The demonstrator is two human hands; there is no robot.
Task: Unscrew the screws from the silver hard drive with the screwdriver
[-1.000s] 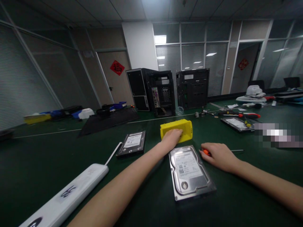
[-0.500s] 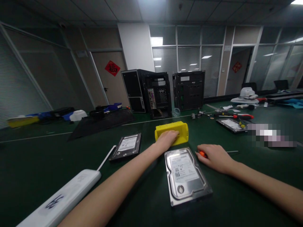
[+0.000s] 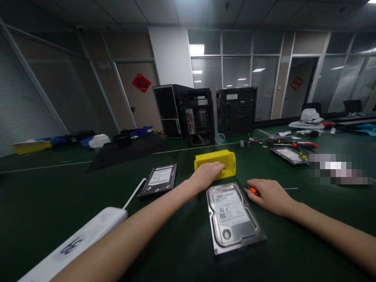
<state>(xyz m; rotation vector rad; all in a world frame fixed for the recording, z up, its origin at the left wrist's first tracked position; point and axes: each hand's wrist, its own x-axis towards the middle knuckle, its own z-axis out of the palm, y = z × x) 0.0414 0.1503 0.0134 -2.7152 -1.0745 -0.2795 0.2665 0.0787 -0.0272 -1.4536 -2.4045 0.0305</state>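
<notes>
White plastic housing bearing handwritten digits: 9 o'clock from the silver hard drive, partly covered by the left arm. Dark hard drive: 10 o'clock, label up. Left hand: 11 o'clock, fingers inside the yellow bin; whether they grip anything cannot be determined. The bin's opening faces the person. Silver hard drive: flat on the green tabletop, label up, between both arms. Right hand: 2 o'clock, curled around the orange-handled screwdriver, shaft pointing to 3 o'clock.

Change within the last second: the viewing angle shifts slightly; hands, bin and drives keep their relative positions. Implication, by judgement: the left hand remains occupied at the bin, while the screwdriver stays held, not applied to the silver hard drive.
</notes>
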